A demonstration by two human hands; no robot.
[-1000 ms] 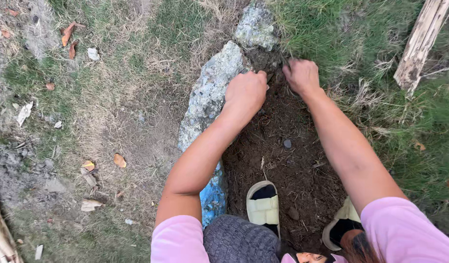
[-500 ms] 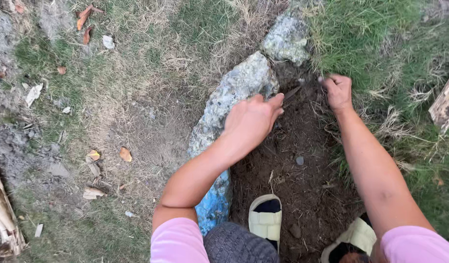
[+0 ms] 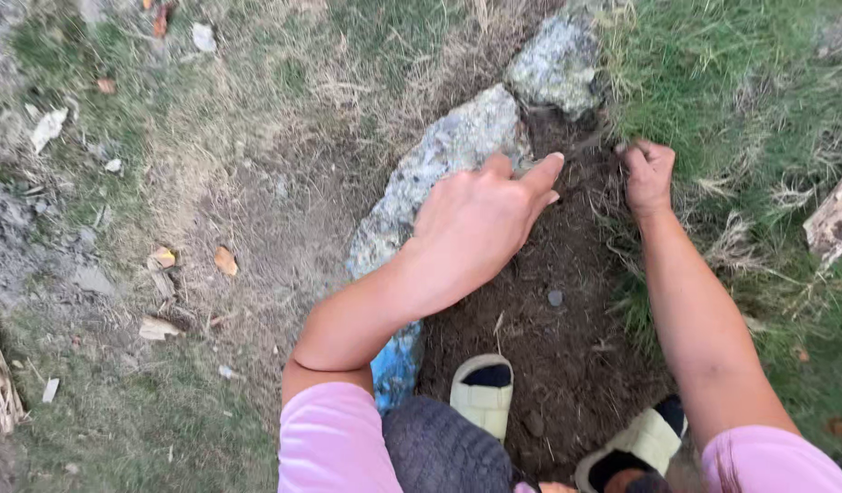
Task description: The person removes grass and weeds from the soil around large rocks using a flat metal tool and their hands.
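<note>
My left hand (image 3: 480, 224) hovers over a patch of dark bare soil (image 3: 549, 338), fingers together and pointing toward the long grey stone (image 3: 439, 160) beside it. I cannot tell whether it pinches anything. My right hand (image 3: 647, 173) is clenched in a fist at the edge of the grass (image 3: 740, 100), gripping grass blades or roots at the soil's far right corner. A second, rounder grey stone (image 3: 556, 59) lies just beyond the long one. Both arms wear pink sleeves.
My feet in pale yellow sandals (image 3: 483, 393) stand on the soil at the bottom. Dry leaves (image 3: 224, 260) and scraps lie on sparse grass to the left. A weathered wooden piece (image 3: 836, 219) sits at the right edge.
My left hand has lifted off the soil and drawn back toward me. My right hand has shifted right to the grass edge and closed into a fist. The view has moved closer.
</note>
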